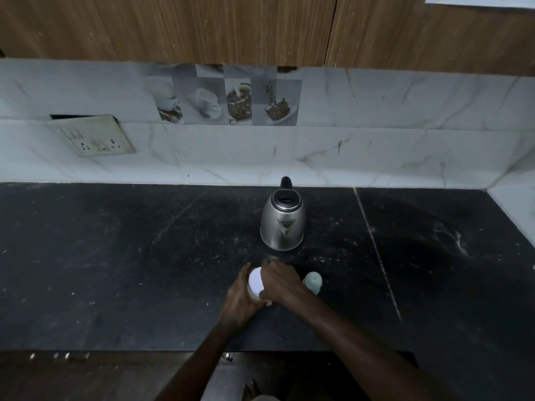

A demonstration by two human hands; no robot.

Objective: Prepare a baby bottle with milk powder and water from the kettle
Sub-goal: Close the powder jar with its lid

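While the left hand (238,301) wraps around a small jar (252,296) on the counter (115,270), the right hand (279,280) grips its white lid (255,280). A baby bottle (313,281) stands just beside them, a kettle (283,224) behind.

The kettle (282,224) is shiny metal with a black plastic lid. The counter (115,256) is dark, speckled stone. The wall tiles (376,146) look smooth, the cupboards (202,27) wooden.

Kettle (283,224): stainless steel, black lid closed, upright on the counter (144,270), spout facing you. Powder jar (255,282): white lid on, upright, in front of the kettle. Baby bottle (313,282): pale green cap, upright, just right of the jar.
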